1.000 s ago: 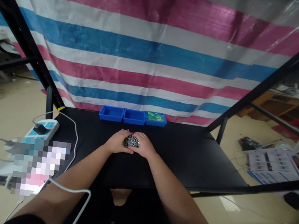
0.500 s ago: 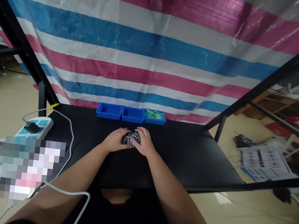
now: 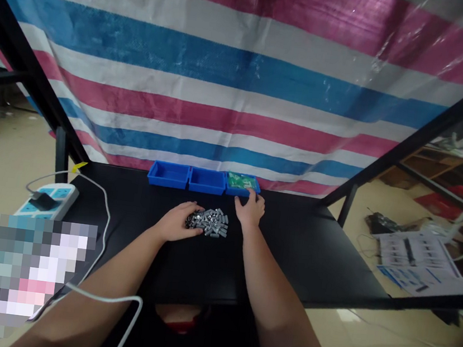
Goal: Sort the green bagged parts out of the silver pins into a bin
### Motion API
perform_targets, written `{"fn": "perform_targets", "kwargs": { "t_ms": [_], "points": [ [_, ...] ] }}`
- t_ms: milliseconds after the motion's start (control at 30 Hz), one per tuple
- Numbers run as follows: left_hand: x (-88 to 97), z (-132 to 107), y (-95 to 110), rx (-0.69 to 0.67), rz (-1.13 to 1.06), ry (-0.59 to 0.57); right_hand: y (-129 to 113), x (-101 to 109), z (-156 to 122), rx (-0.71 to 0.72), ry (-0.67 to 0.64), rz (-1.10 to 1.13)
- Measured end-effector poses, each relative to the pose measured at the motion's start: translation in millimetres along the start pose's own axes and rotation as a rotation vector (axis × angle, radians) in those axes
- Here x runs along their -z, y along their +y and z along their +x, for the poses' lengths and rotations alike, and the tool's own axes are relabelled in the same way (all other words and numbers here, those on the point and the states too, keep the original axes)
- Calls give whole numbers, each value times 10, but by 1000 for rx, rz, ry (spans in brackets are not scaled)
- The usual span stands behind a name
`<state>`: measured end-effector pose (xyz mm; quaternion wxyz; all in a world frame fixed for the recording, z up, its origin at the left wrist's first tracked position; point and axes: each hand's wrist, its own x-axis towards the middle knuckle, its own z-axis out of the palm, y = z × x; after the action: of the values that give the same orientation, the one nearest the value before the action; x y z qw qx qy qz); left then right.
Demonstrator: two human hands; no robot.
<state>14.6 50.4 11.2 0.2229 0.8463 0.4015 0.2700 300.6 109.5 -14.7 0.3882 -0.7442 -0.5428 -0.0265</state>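
Observation:
A heap of small grey metallic cylindrical parts [image 3: 213,223] lies on the black tabletop [image 3: 298,249]. My left hand [image 3: 178,222] curves around the heap's left side, thumb and fingers apart and touching the parts. Off to the right of the heap, my right hand [image 3: 251,208] is raised with its fingers spread, nothing visible in it. Its fingertips are at the front edge of the right blue bin [image 3: 231,191], which holds green circuit boards [image 3: 239,180]; whether they touch the bin I cannot tell.
The left blue bin [image 3: 166,183] and the middle blue bin [image 3: 206,188] stand in a row at the back, before a striped sheet [image 3: 205,114]. At the left lie a white power strip [image 3: 49,199] and a white cable [image 3: 106,209]. Black frame posts flank the table.
My right hand has left the heap and moved right and away from me, to the right bin. More of the grey parts now show. My left hand stays at the heap.

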Motion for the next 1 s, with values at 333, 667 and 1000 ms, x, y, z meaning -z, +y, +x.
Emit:
{"fn": "perform_targets", "kwargs": {
  "t_ms": [333, 667, 1000],
  "points": [
    [-1, 3, -19, 21, -19, 16, 59, 80, -3, -88, -9, 89],
    [-2, -41, -7, -21, -35, 181, 71, 354, -221, 140, 109, 367],
    [-105, -196, 434, -140, -147, 423, -243, 676, -971, 246, 45, 692]
  ]
}}
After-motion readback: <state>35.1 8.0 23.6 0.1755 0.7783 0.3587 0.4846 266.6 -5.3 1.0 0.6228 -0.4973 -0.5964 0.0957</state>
